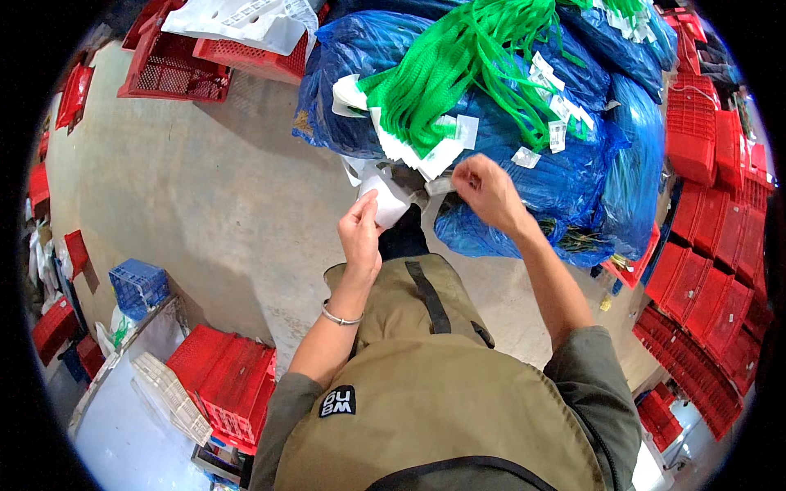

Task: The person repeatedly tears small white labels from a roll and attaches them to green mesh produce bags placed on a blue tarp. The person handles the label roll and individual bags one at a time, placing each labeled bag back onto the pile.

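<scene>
My left hand (359, 236) pinches a white piece, seemingly a roll or wad of labels (388, 201), between thumb and fingers. Just right of it, my right hand (488, 190) has its fingers curled, with a small pale label (439, 186) at the fingertips. Beyond both hands lies a bunch of green mesh net strips (424, 86), with white labels (445, 156) fanned along its near end. Other small labels (557, 135) hang on loose green strips to the right. All this rests on bundles wrapped in blue plastic film (509, 132).
Stacked red plastic crates (706, 276) line the right side. More red crates stand at the upper left (178, 73) and lower left (221, 380). A white sheet (245, 24) covers one crate. A blue crate (139, 287) sits by a pale table (135, 423). Concrete floor (202, 196) spreads left.
</scene>
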Tool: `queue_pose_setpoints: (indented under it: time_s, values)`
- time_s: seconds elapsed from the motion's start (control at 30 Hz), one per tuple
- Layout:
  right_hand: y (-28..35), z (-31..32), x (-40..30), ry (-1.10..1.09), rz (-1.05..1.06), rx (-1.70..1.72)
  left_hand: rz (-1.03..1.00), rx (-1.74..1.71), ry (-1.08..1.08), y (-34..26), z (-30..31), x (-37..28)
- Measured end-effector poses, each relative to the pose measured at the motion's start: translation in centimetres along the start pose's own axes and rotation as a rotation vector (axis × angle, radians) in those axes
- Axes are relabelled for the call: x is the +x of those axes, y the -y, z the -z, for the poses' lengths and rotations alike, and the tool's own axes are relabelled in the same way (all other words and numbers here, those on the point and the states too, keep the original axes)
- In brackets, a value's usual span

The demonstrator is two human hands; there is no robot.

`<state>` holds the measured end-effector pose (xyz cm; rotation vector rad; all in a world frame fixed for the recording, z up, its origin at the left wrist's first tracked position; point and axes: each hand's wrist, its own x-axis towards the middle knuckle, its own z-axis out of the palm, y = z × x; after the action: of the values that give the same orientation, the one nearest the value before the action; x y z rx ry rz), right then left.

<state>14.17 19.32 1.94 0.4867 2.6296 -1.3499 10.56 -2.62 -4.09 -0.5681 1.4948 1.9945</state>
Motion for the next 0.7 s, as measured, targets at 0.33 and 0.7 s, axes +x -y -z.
queue_pose_setpoints:
  time_s: [0.33,0.7]
  values:
    - [-0.6,2.6,2.3,-0.004,-0.022,0.051,-0.141,0.115,0.100,-1.6,0.4,-1.7]
    - [4.5,-0.5,-1.7,0.219,0.068,0.188,0.033,-0.147,0.171,-3.3,-0.3,-2.2]
